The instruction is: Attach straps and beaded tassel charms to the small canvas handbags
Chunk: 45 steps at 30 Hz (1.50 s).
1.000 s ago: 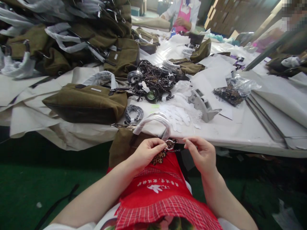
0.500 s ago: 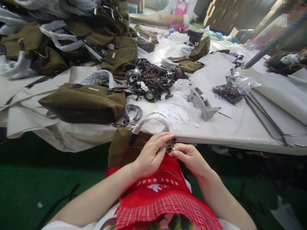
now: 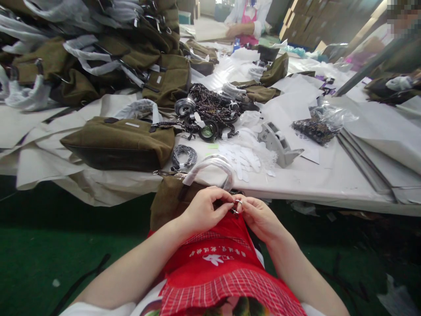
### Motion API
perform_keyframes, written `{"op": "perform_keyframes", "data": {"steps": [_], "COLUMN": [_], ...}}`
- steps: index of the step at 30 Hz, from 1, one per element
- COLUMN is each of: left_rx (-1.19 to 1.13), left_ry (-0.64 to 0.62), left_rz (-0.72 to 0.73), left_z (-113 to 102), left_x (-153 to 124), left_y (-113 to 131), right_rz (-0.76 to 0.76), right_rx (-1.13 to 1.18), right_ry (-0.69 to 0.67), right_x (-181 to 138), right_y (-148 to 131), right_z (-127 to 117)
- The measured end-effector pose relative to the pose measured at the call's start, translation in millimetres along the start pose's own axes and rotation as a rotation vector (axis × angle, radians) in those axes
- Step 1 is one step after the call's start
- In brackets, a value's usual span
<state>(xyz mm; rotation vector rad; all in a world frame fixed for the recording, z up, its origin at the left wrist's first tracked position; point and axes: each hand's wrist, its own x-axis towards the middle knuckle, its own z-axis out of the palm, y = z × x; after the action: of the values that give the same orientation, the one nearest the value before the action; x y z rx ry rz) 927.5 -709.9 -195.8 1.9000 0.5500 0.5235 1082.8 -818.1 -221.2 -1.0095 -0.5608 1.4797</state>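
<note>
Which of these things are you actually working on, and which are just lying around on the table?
In hand: left hand and right hand pinching a metal ring on the olive lap bag, by its wrapped handle.
Lying about: second olive bag, tape dispenser, heap of dark chains, clear plastic packet.

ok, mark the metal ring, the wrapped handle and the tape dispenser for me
metal ring (image 3: 237, 203): head view, on the rim showing between the fingertips.
wrapped handle (image 3: 210, 161): head view, top of the arch.
tape dispenser (image 3: 279, 145): head view, middle of its grey body.
</note>
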Motion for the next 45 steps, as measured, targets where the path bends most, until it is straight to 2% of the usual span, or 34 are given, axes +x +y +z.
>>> {"op": "perform_keyframes", "data": {"steps": [6, 12, 19, 22, 25, 27, 30, 33, 35, 40, 42, 45], "left_rx": [0.03, 0.185, 0.428, 0.548, 0.775, 0.939, 1.105, 1.211, 1.244, 1.208, 1.161, 1.101], "left_ry": [-0.028, 0.004, -0.086, -0.103, -0.246, -0.36, -0.438, -0.391, -0.39, -0.532, -0.578, -0.591], "left_rz": [-0.103, -0.024, 0.13, 0.291, 0.511, 0.569, 0.548, 0.457, 0.386, 0.377, 0.312, 0.161], "left_z": [0.7, -3.5, -5.3, -5.2, -4.3, -6.7, -18.6, -30.1, -29.1, -12.1, -16.9, -37.1], "left_x": [-3.5, 0.1, 4.6, 17.2, 40.0, 55.7, 71.5, 74.2, 69.1, 54.7, 57.6, 70.2], "left_y": [-2.8, -3.8, -0.6, 0.5, -4.9, -9.4, -9.5, -3.8, -3.6, -22.9, -28.6, -25.5], "right_rz": [0.122, 0.117, 0.137, 0.106, 0.089, 0.087, 0.11, 0.129, 0.131, 0.163, 0.155, 0.12], "right_rx": [0.059, 0.081, -0.011, -0.012, -0.016, -0.011, 0.021, 0.063, 0.078, 0.083, 0.082, 0.075], "right_ry": [-0.062, -0.053, -0.055, -0.023, 0.017, 0.051, 0.083, 0.084, 0.079, 0.126, 0.13, 0.079], "right_x": [-1.6, 2.1, 1.9, 5.1, 13.0, 18.2, 22.1, 23.5, 26.5, 42.5, 48.9, 56.5], "right_y": [4.6, 4.3, 6.2, 9.1, 14.6, 20.0, 31.0, 43.7, 51.8, 65.8, 68.6, 71.1], "right_z": [6.1, 8.6, 3.3, 2.5, 3.8, 4.4, 3.4, 2.5, 3.0, 4.0, 4.1, 5.8]}}
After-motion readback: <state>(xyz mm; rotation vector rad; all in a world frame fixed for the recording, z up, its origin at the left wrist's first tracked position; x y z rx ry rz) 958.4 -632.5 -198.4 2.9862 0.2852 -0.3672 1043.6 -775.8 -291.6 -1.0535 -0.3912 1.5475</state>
